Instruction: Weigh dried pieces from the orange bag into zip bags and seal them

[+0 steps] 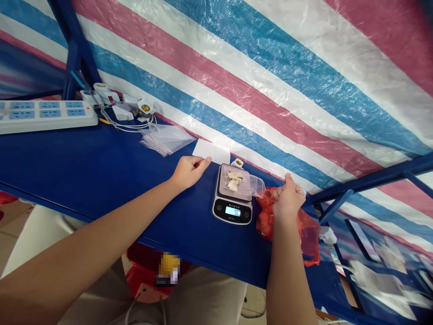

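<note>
My left hand (190, 172) rests by the near edge of a white paper card (213, 151), its fingers curled in and the thumb against them; nothing shows in it. To its right a small kitchen scale (233, 205) lies on the blue table, with digits lit on its display. On the scale's plate is a clear plastic bag (255, 185) with several pale, dried-looking pieces (234, 181) in it. Over a red plastic bag (265, 216), my right hand (290, 198) has its fingers bent together; what they hold is hard to make out.
A stack of clear zip bags (165, 137) lies back left, near white lamp sockets (145, 107) with cables and a long power strip (47, 113). One more socket (237, 163) stands behind the scale. Striped sheeting (216, 76) walls the back. A phone (363, 239) lies far right.
</note>
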The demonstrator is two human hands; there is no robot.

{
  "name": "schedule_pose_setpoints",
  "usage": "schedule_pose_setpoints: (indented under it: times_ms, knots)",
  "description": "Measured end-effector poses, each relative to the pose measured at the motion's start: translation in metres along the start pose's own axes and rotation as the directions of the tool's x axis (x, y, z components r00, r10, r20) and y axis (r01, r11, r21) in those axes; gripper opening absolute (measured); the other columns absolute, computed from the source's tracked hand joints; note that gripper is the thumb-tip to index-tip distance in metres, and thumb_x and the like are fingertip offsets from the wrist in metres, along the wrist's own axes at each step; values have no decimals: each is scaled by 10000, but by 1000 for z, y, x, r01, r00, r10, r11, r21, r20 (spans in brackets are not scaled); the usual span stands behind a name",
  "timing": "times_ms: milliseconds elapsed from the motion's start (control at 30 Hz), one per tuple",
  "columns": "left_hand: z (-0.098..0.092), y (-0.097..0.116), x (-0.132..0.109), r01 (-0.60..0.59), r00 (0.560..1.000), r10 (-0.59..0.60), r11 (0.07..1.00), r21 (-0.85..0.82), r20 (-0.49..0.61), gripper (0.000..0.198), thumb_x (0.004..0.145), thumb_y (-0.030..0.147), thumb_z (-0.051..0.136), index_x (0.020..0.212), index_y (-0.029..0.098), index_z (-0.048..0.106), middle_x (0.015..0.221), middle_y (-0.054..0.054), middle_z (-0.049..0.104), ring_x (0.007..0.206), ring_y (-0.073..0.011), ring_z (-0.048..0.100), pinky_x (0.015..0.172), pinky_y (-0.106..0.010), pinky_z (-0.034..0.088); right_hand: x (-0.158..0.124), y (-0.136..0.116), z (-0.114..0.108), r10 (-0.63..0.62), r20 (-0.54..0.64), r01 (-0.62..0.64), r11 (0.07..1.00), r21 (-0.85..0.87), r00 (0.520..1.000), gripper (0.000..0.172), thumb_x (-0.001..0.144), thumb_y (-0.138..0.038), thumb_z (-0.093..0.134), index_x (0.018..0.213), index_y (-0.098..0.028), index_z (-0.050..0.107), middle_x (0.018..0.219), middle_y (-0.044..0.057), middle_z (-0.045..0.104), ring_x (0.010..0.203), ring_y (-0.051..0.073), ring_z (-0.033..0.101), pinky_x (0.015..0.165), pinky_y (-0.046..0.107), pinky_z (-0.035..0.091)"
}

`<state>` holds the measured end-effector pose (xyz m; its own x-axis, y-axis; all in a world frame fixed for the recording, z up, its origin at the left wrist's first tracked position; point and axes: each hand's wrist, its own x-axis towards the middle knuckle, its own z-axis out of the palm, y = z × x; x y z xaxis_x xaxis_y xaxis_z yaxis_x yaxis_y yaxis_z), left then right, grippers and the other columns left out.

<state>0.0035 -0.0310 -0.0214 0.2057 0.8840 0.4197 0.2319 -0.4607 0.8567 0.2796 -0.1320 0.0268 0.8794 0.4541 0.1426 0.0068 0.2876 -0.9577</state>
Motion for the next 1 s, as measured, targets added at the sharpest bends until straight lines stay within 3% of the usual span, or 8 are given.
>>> schedule_pose_setpoints:
  times_ms: [100,233,333,433,533,733,1000]
  knots:
    - [-3,0,2,17,999,-16,999,-30,46,524,973,421,415,515,197,533,573,-11,567,602,-128,547,680,-281,449,3,0,-3,59,69,-58,998,-23,996,486,896,-459,615,527,-225,401,507,-61,462,351,53,330,326,202,253]
    - [-5,1,3,206,973,-205,978,-2,103,494,945,359,387,555,196,644,474,-6,567,491,-141,553,595,-282,457,7,2,-7,102,64,-98,993,-72,993,404,781,-336,602,457,-209,396,624,25,645,375,75,477,326,208,275]
    - [-7,4,3,258,950,-265,964,61,165,556,950,367,371,467,207,596,399,-14,518,431,-147,526,566,-287,454,7,2,-9,128,85,-121,989,-84,988,313,681,-261,574,432,-218,389,513,7,585,316,78,410,307,220,210]
    - [-7,4,3,197,958,-214,974,109,190,585,949,347,374,411,216,563,416,-30,549,471,-152,560,630,-291,478,5,1,-8,144,138,-133,987,-86,980,337,645,-261,568,413,-236,326,383,-50,412,268,58,263,305,225,155]
    - [-7,3,3,159,961,-181,980,117,208,604,956,342,373,390,221,545,427,-40,566,487,-157,572,658,-300,483,3,-1,-7,140,197,-125,988,-90,970,372,644,-285,583,419,-245,290,355,-76,316,268,52,209,317,227,133]
    - [-6,-2,2,156,966,-161,987,37,205,588,957,364,412,390,214,449,394,-24,481,412,-127,467,519,-291,400,4,3,-6,75,228,-41,988,-150,971,440,708,-375,632,411,-253,331,367,-53,380,280,62,255,322,242,155]
    - [-4,-5,0,166,949,-150,985,-35,276,602,964,411,405,395,217,430,395,-18,472,425,-127,463,550,-297,401,6,10,-7,-46,274,129,948,-292,961,523,801,-487,661,392,-236,454,402,-5,488,366,100,430,389,254,300]
